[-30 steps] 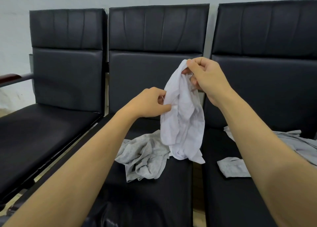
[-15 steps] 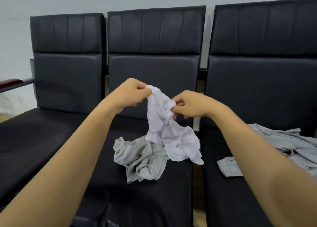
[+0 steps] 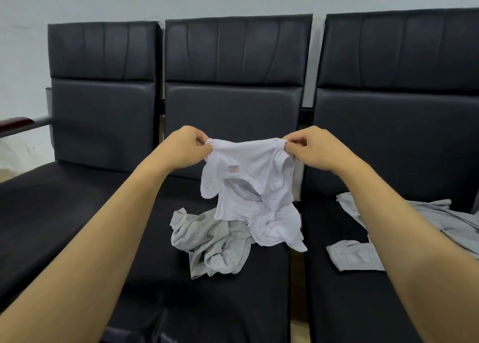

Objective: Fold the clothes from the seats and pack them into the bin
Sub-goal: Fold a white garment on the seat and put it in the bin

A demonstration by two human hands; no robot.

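Hands: left [image 3: 185, 146] and right [image 3: 311, 148] now apart, each pinching white garment [image 3: 248, 187], stretched wide instead of bunched; ready for folding.

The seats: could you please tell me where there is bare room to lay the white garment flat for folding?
The left seat shows bare cushion, bordered by the armrest. The middle seat is crowded at centre by the grey garment; the right seat holds grey clothes.
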